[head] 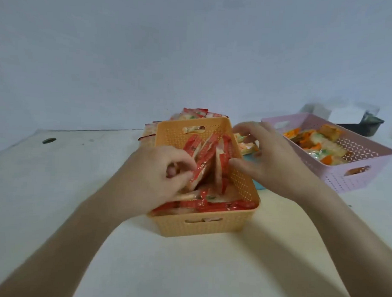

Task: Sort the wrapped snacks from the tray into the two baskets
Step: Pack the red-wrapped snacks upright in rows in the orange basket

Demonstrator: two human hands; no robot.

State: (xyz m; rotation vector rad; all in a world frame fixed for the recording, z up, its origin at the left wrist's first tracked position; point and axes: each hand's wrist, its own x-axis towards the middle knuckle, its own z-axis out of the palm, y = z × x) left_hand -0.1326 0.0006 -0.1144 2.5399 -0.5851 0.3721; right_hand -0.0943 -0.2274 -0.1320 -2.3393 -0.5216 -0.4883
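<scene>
An orange basket [201, 226] stands in front of me, filled with red-wrapped snacks [211, 203]. My left hand [154, 175] is inside it, fingers pinched on a bundle of upright red-wrapped snacks [201, 164]. My right hand [272, 160] hovers over the basket's right wall, fingers spread, thumb touching the upright packets. A pink basket [356, 174] to the right holds orange-wrapped snacks [311, 141]. Behind the orange basket lies a pile of more wrapped snacks [194, 113]; a teal tray edge [259, 186] peeks out under my right hand.
The white table [78, 177] runs to a pale wall behind. A small dark hole [49, 140] sits at its far left. A black container with white and dark items [364, 125] stands behind the pink basket.
</scene>
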